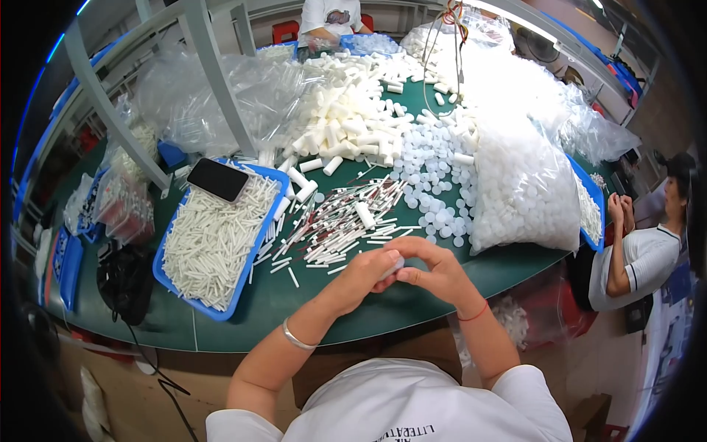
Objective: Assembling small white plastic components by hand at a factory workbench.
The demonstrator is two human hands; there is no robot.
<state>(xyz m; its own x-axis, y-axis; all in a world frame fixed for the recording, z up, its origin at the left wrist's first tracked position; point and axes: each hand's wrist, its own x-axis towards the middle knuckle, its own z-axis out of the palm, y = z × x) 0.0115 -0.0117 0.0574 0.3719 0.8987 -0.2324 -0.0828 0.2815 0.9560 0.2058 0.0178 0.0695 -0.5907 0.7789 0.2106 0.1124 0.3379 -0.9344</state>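
My left hand (361, 278) and my right hand (436, 271) meet over the near part of the green table. Both are closed around a small whitish rounded piece (396, 265), mostly hidden by my fingers; its exact kind does not show. Just beyond my hands lies a loose heap of thin white sticks (335, 228), some with dark red wire-like ends. Pale translucent round caps (442, 218) are scattered ahead of my right hand. Farther back, white foam-like cylinders (331, 125) are piled up.
A blue tray (221, 314) of short white sticks stands left, with a black phone (218, 180) on it. At right sits a bulging clear bag (523, 199) of caps. A grey metal frame (213, 81) rises at left. One person (641, 254) sits right, another (330, 18) opposite.
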